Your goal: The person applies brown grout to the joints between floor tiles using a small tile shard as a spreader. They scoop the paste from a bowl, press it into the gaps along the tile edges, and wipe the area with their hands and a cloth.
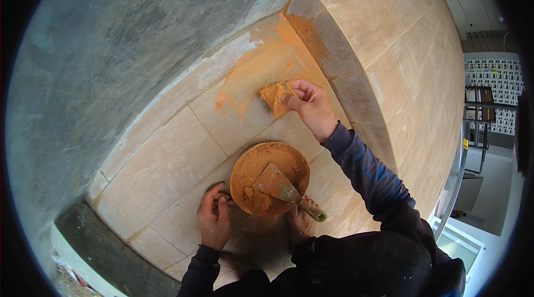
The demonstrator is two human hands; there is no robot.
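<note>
My right hand (309, 103) is stretched forward and grips a small flat pad (275, 97) smeared with orange paste, pressed on a beige floor tile (245, 113). Orange paste is spread over the tiles ahead of it. My left hand (214, 216) rests flat on the tile floor, fingertips touching the rim of a round pan (240, 166) full of orange paste. A trowel (281, 187) with a yellow handle lies across the pan, its blade in the paste. A bare foot shows just behind the trowel handle.
A grey cement wall (128, 35) rises on the left. A raised tiled step (339, 63) runs along the right of the smeared area. A dark unfinished strip (105, 252) borders the tiles at the lower left. A railing (473, 130) and lower floor lie far right.
</note>
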